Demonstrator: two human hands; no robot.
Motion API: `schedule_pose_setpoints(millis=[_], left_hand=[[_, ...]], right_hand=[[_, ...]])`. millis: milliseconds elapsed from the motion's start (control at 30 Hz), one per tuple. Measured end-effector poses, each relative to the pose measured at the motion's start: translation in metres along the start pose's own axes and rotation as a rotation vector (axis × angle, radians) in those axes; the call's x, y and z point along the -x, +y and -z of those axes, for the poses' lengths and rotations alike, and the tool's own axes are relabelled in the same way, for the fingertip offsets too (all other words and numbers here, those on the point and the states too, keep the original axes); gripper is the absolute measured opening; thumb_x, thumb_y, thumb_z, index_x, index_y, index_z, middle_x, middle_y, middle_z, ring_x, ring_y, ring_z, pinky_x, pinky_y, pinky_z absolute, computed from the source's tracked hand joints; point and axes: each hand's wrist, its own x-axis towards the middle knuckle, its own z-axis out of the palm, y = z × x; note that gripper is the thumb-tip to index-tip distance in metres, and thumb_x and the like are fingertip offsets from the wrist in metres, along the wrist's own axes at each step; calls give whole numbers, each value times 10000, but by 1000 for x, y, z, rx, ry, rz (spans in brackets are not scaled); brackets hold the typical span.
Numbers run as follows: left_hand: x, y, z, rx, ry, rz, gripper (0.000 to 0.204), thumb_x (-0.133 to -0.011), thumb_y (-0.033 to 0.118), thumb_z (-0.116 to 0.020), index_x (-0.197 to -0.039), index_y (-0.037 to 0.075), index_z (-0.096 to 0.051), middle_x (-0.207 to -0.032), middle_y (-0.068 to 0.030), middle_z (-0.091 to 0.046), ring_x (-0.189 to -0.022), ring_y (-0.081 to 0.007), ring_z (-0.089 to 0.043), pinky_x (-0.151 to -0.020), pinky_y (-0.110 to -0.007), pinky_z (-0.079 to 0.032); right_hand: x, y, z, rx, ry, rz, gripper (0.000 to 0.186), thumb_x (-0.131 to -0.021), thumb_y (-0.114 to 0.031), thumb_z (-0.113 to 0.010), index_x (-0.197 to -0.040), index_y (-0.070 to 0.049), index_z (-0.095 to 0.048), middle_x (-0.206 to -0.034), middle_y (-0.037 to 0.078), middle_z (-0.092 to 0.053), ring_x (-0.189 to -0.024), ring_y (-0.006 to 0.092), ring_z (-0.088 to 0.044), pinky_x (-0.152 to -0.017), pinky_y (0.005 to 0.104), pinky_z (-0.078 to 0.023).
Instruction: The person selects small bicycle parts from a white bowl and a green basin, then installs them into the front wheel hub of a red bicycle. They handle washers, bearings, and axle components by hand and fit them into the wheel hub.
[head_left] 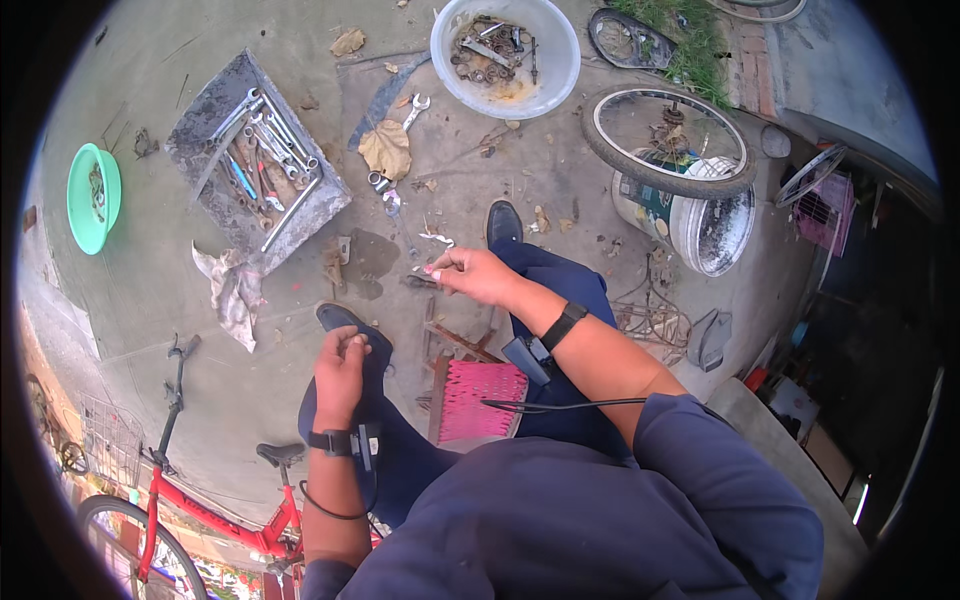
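My right hand (pixel 465 275) is pinched at its fingertips on a small pale and pinkish bit I cannot make out, over the concrete near my right shoe (pixel 502 222). My left hand (pixel 340 365) is closed with fingers curled above my left leg, and whatever may be in it is hidden. Below and between them is a low stool with a pink woven seat (pixel 480 400). Ahead to the left lie a crumpled rag (pixel 230 290) and a grey metal tray (pixel 200 150) of wrenches. A loose wrench (pixel 414 110) and a socket (pixel 380 183) lie by a dry leaf.
A white basin (pixel 445 50) of rusty parts is at the top, a green bowl (pixel 82 220) far left. A red bicycle (pixel 235 530) stands lower left. A bicycle wheel (pixel 600 135) rests on buckets (pixel 705 235) at the right, beside a dark doorway (pixel 870 350).
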Motion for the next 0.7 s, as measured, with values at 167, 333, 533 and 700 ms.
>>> schedule_pose_setpoints(millis=[167,333,533,700], left_hand=[[-34,-17,-15,104,9,-63,207,-1000,84,-559,-1178,-17,-593,-1008,-72,-682,-865,-118,-661,-760,-245,-520],[-68,-10,-13,82,63,-135,210,-994,70,-568,-1176,-31,-586,-1007,-83,-680,-886,-142,-668,-816,-271,-528],[-69,9,-6,212,125,-349,232,-1006,97,-573,-1212,-10,-576,-1063,-91,-675,-905,-128,-651,-813,-274,-527],[-50,12,-18,118,151,-450,214,-1003,95,-577,-1191,-7,-589,-1048,-77,-674,-892,-126,-646,-808,-261,-518]], right_hand=[[-17,-24,3,-22,-34,141,334,-937,-251,-689,-1143,10,-648,-891,81,-702,-738,122,-661,-687,289,-528],[-35,-64,15,109,-21,354,347,-964,-232,-678,-1200,14,-613,-912,37,-670,-807,102,-620,-742,267,-516],[-33,-84,1,344,3,496,409,-888,-350,-715,-1106,-8,-668,-886,121,-723,-782,220,-688,-710,354,-539],[-20,-82,-10,514,26,644,410,-868,-367,-705,-1092,-25,-680,-928,159,-730,-850,311,-705,-747,399,-543]])
